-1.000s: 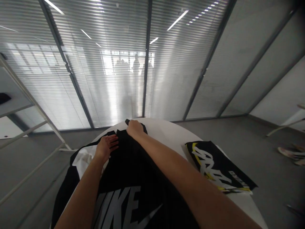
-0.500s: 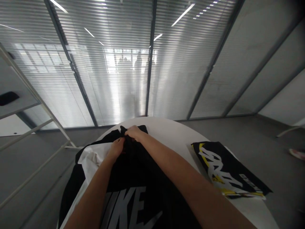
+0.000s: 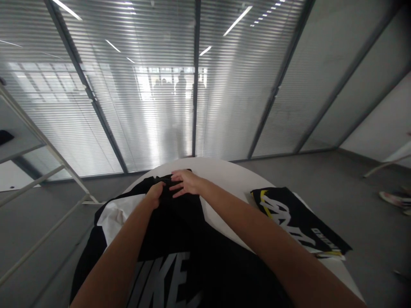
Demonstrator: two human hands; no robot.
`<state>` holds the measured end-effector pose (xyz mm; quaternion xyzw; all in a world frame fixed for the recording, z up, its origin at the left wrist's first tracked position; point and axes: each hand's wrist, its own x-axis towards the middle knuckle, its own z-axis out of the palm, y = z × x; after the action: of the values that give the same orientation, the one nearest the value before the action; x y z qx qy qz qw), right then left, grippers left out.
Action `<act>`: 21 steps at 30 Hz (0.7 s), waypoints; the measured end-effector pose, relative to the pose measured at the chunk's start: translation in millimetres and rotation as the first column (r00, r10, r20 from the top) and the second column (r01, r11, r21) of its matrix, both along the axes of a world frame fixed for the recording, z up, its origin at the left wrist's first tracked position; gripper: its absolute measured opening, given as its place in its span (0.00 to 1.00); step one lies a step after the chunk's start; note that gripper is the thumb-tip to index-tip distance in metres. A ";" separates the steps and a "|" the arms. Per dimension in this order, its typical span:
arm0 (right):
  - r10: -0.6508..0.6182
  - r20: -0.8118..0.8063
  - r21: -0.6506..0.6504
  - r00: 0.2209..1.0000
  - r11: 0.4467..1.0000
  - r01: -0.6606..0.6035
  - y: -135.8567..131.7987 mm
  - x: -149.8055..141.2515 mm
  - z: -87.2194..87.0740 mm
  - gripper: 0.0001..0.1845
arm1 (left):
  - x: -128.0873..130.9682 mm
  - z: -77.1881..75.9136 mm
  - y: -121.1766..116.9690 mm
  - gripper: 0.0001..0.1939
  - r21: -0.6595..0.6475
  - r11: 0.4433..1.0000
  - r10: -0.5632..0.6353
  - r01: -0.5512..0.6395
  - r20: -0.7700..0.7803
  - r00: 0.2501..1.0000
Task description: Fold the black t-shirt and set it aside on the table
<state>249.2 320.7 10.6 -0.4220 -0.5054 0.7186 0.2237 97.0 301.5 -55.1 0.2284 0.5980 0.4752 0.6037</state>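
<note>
A black garment with large grey lettering (image 3: 173,239) lies spread over the near part of the white table, its kind not fully shown. My left hand (image 3: 155,194) pinches the black cloth near the garment's far end. Just right of it, my right hand (image 3: 186,183) is open with fingers spread, over the same far end; whether the fingertips touch the cloth I cannot tell. White cloth (image 3: 117,214) shows on the left beside my left forearm, with more black fabric around it.
On the right of the white round table (image 3: 221,171) lies a folded black cloth item with white and yellow print (image 3: 295,218). A pale metal frame (image 3: 61,158) stands at the left. Beyond the table is a glass wall with blinds (image 3: 160,107). A shoe (image 3: 394,199) shows at the far right.
My right hand has let go of the bunched black cloth and spread its fingers. The cloth on the right now lies flatter and wider. My left hand keeps its pinch. The view has shifted slightly right.
</note>
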 end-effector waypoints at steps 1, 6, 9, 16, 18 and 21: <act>0.038 0.090 0.038 0.995 0.998 -0.042 -5.8 8.3 -5.3 0.15 | -5.9 -2.2 1.2 0.04 -0.022 1.000 0.003 -0.003 -0.020 1.000; 0.129 0.696 0.281 0.707 0.857 -0.433 -39.6 54.3 -34.5 0.09 | -18.4 -5.8 4.8 0.06 -0.049 0.998 -0.033 0.031 -0.045 0.998; 0.183 0.759 0.308 0.625 0.745 -0.592 -63.1 81.5 -41.2 0.11 | -21.7 -8.0 12.2 0.10 -0.025 0.998 -0.055 0.054 -0.079 0.995; 0.296 0.695 0.386 0.655 0.614 -0.688 -109.7 114.2 -21.2 0.19 | -22.4 -9.3 27.8 0.12 0.079 0.989 -0.101 0.126 -0.267 0.958; 0.336 0.661 0.406 0.671 0.591 -0.696 -119.7 114.2 -17.0 0.18 | -21.3 -7.2 28.3 0.14 0.095 0.980 -0.131 0.173 -0.347 0.929; 0.356 0.636 0.429 0.685 0.574 -0.697 -131.5 110.3 -14.3 0.19 | -23.0 -2.2 28.3 0.11 0.082 0.975 -0.139 0.209 -0.510 0.849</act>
<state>359.5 189.2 -3.7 -0.3054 -0.8627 0.4029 -0.0129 74.1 329.8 -57.3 0.4372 0.6777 0.3818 0.4514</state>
